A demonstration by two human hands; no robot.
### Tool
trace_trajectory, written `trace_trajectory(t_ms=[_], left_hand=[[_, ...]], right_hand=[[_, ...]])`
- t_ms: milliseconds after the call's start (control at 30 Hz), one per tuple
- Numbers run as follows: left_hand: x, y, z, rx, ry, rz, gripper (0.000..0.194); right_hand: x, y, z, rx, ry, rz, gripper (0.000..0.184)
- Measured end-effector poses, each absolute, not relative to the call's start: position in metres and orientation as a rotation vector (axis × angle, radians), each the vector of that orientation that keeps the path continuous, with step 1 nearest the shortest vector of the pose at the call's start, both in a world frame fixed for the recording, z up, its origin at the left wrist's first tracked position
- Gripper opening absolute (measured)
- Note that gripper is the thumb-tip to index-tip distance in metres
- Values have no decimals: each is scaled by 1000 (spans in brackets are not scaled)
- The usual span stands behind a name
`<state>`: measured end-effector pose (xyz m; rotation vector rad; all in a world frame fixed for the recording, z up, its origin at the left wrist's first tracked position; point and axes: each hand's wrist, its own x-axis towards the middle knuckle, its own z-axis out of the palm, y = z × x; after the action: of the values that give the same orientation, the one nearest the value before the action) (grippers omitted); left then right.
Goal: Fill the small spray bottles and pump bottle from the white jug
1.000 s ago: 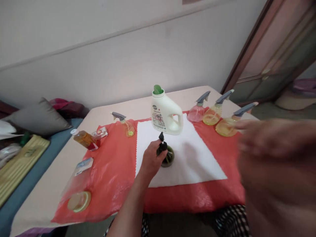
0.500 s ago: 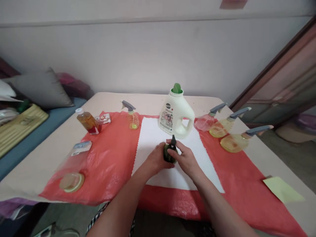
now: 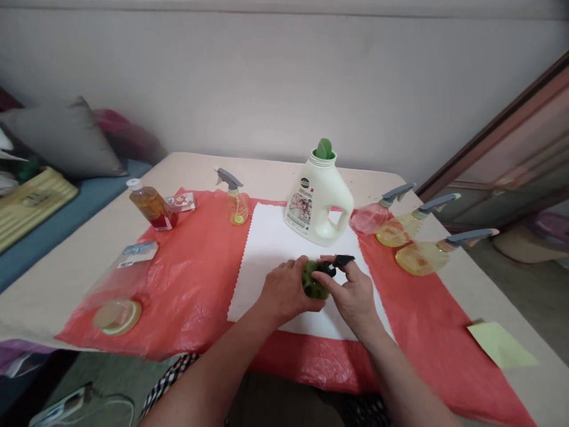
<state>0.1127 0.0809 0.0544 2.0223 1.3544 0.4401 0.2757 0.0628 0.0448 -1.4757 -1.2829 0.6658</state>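
A small round green bottle [image 3: 312, 286] with a black pump top [image 3: 336, 263] stands on a white cloth [image 3: 275, 249] in the middle of the table. My left hand [image 3: 284, 293] is wrapped round the bottle's body from the left. My right hand [image 3: 351, 293] pinches the black pump top, fingers closed on it. A large white detergent jug [image 3: 317, 201] with a green cap stands just behind the hands.
Red plastic sheet [image 3: 195, 279] covers the beige table [image 3: 57, 279]. Three spray bottles [image 3: 411, 228] stand at right, another spray bottle [image 3: 235, 204] at left with an amber bottle [image 3: 151, 206]. A clear pouch [image 3: 120, 296] lies front left, a yellow note [image 3: 502, 344] front right.
My right hand came in from the near right and took hold of the pump top. The pump's spout now points right instead of up. The view shifted.
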Motion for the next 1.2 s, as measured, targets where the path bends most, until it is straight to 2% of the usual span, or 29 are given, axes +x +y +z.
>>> trace_trajectory(t_ms=[100,233,300,433,533,600,667,800,967,1067,1200], left_hand=[[116,78,58,2019,1368,420,73],[115,79,64,1981,1399,434,77],[113,80,65,1996,1394,434,77],[111,80,61,2040,1396,402,75],[111,79,62,2039,1393,393,76],[111,79,63,2018,1385,402,77],[110,79,64,2009,1384,408,77],[109,81,61,2034,1369,399,71],[112,79,58,2044,1316,412,69],[111,78,61,1988,1280,450,72],[109,80,66,1911,1233,443,78]], right_hand=[[271,60,41,-1442,-1226,719,47],[280,58,43,-1126,-1213,1062,52],[282,57,43,-1058,-1181,1184,49],[275,59,39,-1168,-1131,1094,40],[270,60,36,-1212,-1094,1011,49],[271,60,36,-1123,-1107,1077,63],[274,58,37,-1029,-1136,1190,67],[276,58,37,-1088,-1148,1230,43],[274,62,41,-1180,-1135,1055,54],[283,61,51,-1066,-1247,1249,59],[292,60,55,-986,-1281,1433,45]])
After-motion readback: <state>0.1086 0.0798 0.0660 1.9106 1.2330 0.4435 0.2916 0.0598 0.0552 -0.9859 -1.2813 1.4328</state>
